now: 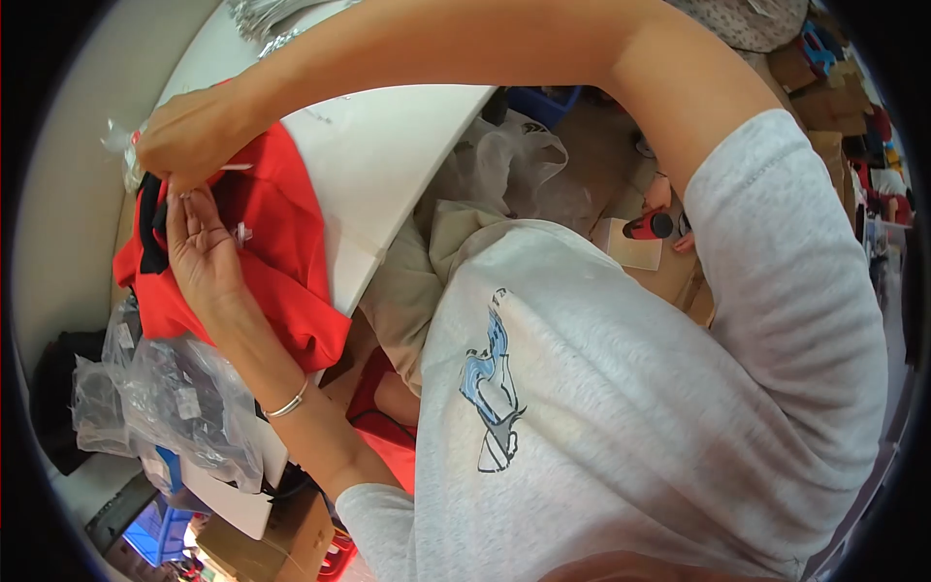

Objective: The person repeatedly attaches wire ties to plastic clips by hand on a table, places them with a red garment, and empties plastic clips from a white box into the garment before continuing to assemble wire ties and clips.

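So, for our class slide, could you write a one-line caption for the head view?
Right hand and left hand close together at red fabric, beside a white table.

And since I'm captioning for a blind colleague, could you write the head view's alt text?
A person's right hand and left hand are close together over red fabric at a white table. Clear plastic lies nearby; a grey printed shirt dominates the view.

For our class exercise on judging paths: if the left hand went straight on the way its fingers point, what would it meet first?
Probably the right hand, just beyond the left hand; they look close, perhaps touching, but depth is unclear.
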Tool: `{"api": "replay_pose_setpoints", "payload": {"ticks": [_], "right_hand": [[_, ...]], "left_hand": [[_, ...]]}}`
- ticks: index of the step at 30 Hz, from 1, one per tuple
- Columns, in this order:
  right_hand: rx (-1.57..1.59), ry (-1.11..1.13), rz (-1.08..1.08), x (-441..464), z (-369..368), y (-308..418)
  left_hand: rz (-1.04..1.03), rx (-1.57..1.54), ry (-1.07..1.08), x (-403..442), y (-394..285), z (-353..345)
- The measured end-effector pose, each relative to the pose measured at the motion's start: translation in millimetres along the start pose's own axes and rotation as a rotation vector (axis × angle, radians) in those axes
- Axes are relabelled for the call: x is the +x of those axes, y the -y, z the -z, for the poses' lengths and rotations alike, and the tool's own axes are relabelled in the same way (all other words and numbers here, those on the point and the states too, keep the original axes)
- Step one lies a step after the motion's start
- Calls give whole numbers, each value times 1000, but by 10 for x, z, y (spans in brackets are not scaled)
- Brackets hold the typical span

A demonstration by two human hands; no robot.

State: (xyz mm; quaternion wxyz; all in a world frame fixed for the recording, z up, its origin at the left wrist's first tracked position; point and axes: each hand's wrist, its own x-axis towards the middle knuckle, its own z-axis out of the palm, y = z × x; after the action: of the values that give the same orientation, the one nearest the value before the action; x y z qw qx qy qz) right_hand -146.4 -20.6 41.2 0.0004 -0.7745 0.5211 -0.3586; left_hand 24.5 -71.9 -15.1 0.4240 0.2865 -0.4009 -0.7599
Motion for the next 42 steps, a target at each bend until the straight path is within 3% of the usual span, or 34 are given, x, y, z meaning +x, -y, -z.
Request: {"api": "replay_pose_setpoints", "payload": {"ticks": [7,12,21,26,31,38,39,42], "right_hand": [[-78,-45,170,245,-104,-121],[-185,123,405,247,40,-86],[242,-169,65,193,190,-17],[269,-241,147,166,173,-85],[212,-222,263,8,197,-127],[412,-505,-71,-468,197,216],[476,-489,-157,-563,211,262],[532,-449,-234,-776,195,318]], "left_hand": [[66,-53,57,-8,-303,-28],[115,-109,75,29,-384,-92],[168,-270,87,129,-809,-2],[297,-234,219,314,-961,128],[251,-230,164,210,-657,42],[62,-329,24,-226,-97,-324],[54,-301,93,-300,-66,-392],[36,-242,24,-521,-94,-527]]}}
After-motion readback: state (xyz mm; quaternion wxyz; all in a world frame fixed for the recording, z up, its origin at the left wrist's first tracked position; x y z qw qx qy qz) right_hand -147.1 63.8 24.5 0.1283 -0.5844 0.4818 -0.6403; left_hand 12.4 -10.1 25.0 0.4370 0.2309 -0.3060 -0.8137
